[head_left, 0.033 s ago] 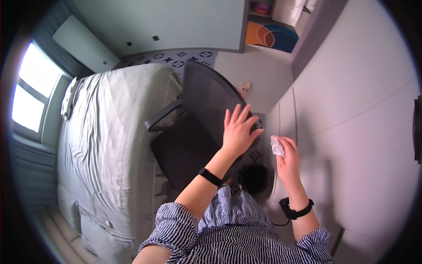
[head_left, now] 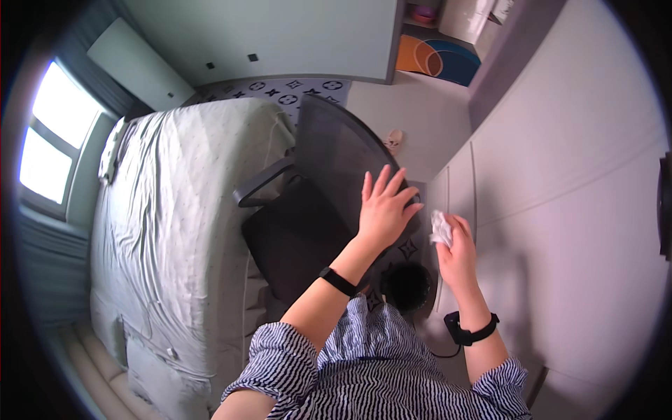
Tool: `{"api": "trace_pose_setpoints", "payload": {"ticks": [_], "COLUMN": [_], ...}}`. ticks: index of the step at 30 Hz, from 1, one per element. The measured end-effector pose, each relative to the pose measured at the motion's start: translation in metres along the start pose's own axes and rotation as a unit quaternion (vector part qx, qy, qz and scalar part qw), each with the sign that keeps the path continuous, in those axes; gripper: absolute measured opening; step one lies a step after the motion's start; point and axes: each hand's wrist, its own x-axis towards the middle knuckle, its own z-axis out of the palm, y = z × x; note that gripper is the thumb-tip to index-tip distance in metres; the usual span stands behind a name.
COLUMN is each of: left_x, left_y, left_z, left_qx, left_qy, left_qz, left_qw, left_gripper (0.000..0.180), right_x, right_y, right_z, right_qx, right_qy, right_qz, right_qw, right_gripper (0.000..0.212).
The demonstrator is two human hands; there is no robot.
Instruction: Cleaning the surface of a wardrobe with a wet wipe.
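White tissue [head_left: 439, 228], crumpled, sits in the right hand [head_left: 459, 253], right of centre in the view. From the left, the bed [head_left: 168, 210] with its pale, creased cover comes first, well apart from both hands. Next is the black office chair [head_left: 294, 234], one armrest toward the bed. The left forearm rises from the lower edge, slanting up and rightward across the chair's edge, with a black wristband [head_left: 338, 282] below the hand. The left hand [head_left: 383, 217] is released — its back faces up, the fingers [head_left: 381, 183] fan forward and apart, the thumb points out to the right. It overlaps the mesh backrest near its curved right edge; whether it touches, I cannot tell. Lower and slightly to the right is a round black bin [head_left: 428, 288], between the two forearms. The right forearm comes up steeply, leaning a little leftward, a bulkier black band [head_left: 472, 332] round its wrist. There the thumb and fingers are bent, pinching the tissue — seen against the pale panels [head_left: 553, 210] at far right.
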Motion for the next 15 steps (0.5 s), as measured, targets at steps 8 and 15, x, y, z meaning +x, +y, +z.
{"api": "trace_pose_setpoints", "payload": {"ticks": [8, 15], "left_x": [0.05, 0.063], "left_y": [-0.059, -0.057], "left_z": [0.0, 0.008], "left_qx": [0.001, 0.019], "left_qy": [0.028, 0.029], "left_qz": [0.046, 0.042], "left_qw": [0.999, 0.999], "left_gripper": [0.028, 0.029], "right_x": [0.047, 0.056], "right_y": [-0.012, 0.022], "right_z": [0.076, 0.086], "right_qx": [-0.043, 0.043], "right_qy": [-0.031, -0.066], "right_qz": [0.073, 0.086], "right_qw": [0.996, 0.993], "right_gripper": [0.067, 0.064]}}
